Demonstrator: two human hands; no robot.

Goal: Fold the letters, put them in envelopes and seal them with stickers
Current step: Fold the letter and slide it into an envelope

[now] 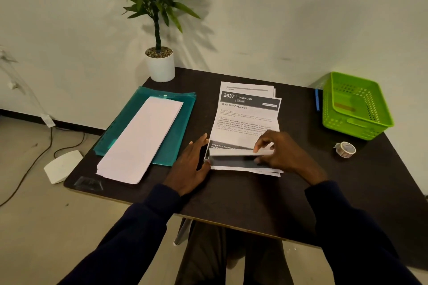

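Dark table (231,196) by white wall (301,18), letters (245,120) stacked mid-table, right hand (278,150) pinched top sheet's folded-up edge, left hand (192,162) flat beside, envelopes (139,139) on folder (180,127) left, basket (356,104), maybe tape (345,149) right, plant (160,66) behind.

We see a dark table (231,194) set against a pale wall, with a potted plant (159,62) in a white pot at its far left corner. A teal plastic folder (179,122) lies flat on the left side of the table, while a green perforated basket (347,128) sits at the far right with a blue pen (316,99) just beside its left wall. On the floor to the left we notice a white wedge-shaped object (62,165) and a dark cable (30,169) trailing past it.
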